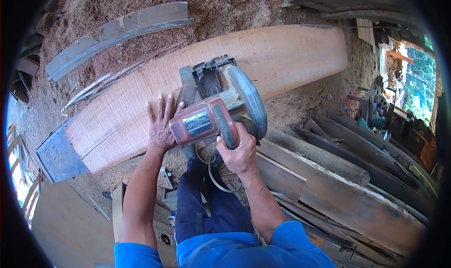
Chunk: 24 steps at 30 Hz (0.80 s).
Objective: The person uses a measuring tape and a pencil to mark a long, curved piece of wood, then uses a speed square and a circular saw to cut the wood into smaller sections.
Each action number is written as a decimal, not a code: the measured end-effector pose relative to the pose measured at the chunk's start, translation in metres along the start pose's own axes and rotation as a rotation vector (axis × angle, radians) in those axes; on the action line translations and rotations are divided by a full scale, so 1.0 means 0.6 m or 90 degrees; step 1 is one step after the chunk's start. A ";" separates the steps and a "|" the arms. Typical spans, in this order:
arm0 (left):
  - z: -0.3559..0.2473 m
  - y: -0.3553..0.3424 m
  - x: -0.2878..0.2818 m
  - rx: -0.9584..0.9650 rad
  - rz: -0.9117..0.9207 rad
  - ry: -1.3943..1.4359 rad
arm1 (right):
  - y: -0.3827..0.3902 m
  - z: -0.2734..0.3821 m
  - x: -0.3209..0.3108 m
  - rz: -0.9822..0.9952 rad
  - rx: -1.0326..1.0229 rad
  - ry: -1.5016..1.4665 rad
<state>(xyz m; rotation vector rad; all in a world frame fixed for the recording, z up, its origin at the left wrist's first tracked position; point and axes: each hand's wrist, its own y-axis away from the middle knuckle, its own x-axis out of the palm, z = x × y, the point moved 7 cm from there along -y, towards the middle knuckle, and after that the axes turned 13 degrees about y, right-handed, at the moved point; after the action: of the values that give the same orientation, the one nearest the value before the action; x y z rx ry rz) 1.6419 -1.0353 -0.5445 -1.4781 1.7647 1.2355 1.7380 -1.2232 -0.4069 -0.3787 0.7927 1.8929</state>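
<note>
A red and grey circular saw (197, 121) rests on a long, pale wooden plank (291, 56) in the middle of the view. Its rear handle is wrapped by the fingers of my right hand (238, 150). My left hand (163, 127) lies with fingers spread on the plank, just left of the saw's motor housing; its thumb side is hidden or close against the housing. Fine parallel lines run across the plank's left part. A cable (211, 174) loops down below the saw. The saw's blade cannot be made out.
A dark metal-like slab (64, 153) sits at the plank's left end. Sawdust (221, 9) covers the ground beyond, where curved wood strips (122, 27) lie. Several stacked boards (329, 188) fill the right side. A brown sheet (66, 221) lies at lower left.
</note>
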 end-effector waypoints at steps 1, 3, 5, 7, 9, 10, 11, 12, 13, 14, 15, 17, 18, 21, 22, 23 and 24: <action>-0.001 -0.002 -0.001 -0.008 0.013 0.003 | -0.003 0.004 0.000 -0.002 -0.003 -0.001; -0.002 -0.004 -0.004 -0.022 0.029 0.001 | -0.010 0.010 0.000 -0.004 -0.003 0.007; -0.004 -0.009 -0.007 -0.036 0.048 0.002 | -0.016 0.013 0.002 -0.007 -0.004 0.008; 0.002 -0.010 -0.004 -0.079 0.118 0.002 | -0.023 0.015 0.004 -0.010 -0.004 0.009; 0.001 -0.011 -0.007 -0.074 0.120 0.003 | -0.031 0.018 0.005 -0.008 -0.006 0.011; 0.001 -0.011 -0.007 -0.068 0.123 0.003 | -0.035 0.020 0.006 -0.008 -0.005 0.011; 0.003 -0.010 -0.005 -0.068 0.123 0.004 | -0.039 0.022 0.007 -0.005 0.000 0.012; 0.004 -0.008 -0.004 -0.062 0.100 0.018 | -0.042 0.024 0.008 -0.002 0.004 0.012; 0.005 -0.008 -0.005 -0.055 0.076 0.031 | -0.046 0.026 0.009 -0.003 0.004 0.012; 0.006 -0.006 -0.002 -0.055 0.076 0.031 | -0.050 0.030 0.010 -0.002 -0.002 0.019; 0.006 -0.004 -0.001 -0.049 0.069 0.030 | -0.054 0.033 0.012 -0.001 -0.007 0.027; 0.009 -0.002 0.003 -0.045 0.062 0.029 | -0.062 0.039 0.015 -0.005 -0.017 0.029; 0.011 -0.001 0.005 -0.035 0.061 0.020 | -0.065 0.043 0.017 -0.008 -0.026 0.031; 0.003 -0.006 0.011 -0.020 0.059 0.022 | -0.079 0.043 0.015 -0.020 -0.032 0.035; 0.000 -0.009 0.010 -0.019 0.055 0.028 | -0.084 0.046 0.014 -0.023 -0.031 0.036; -0.001 -0.008 0.009 -0.014 0.055 0.028 | -0.088 0.050 0.015 -0.014 -0.028 0.026; 0.003 -0.004 0.008 -0.022 0.061 0.036 | -0.092 0.053 0.016 -0.007 -0.023 0.018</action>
<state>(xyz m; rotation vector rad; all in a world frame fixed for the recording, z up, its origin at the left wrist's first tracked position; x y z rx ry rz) 1.6426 -1.0358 -0.5501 -1.4772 1.8796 1.2898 1.7855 -1.1797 -0.4086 -0.4315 0.7742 1.8967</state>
